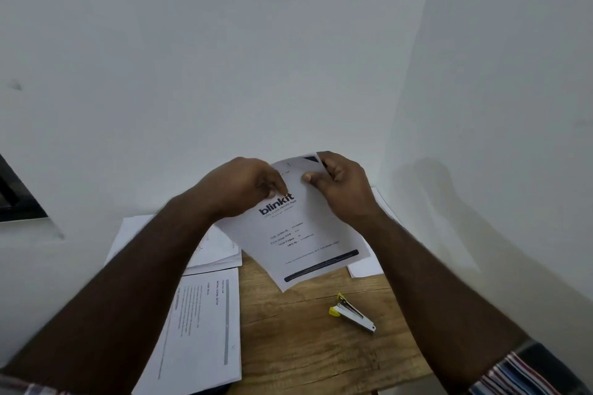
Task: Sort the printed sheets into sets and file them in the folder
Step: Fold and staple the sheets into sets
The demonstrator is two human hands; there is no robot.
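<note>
I hold a printed sheet with a "blinkit" logo [305,234] up above the wooden table [321,346], tilted toward me. My left hand [237,189] grips its upper left edge, fingers curled over the paper. At the top right corner my right hand [343,183] pinches the sheet between thumb and fingers. At least one more sheet seems to lie behind it in the same grip. No folder is in view.
A stack of printed sheets [205,330] lies at the table's left, more white sheets [215,250] behind it. Other paper [365,266] shows under the held sheet at right. A yellow and silver stapler [351,313] lies on the bare wood. White walls close in behind and right.
</note>
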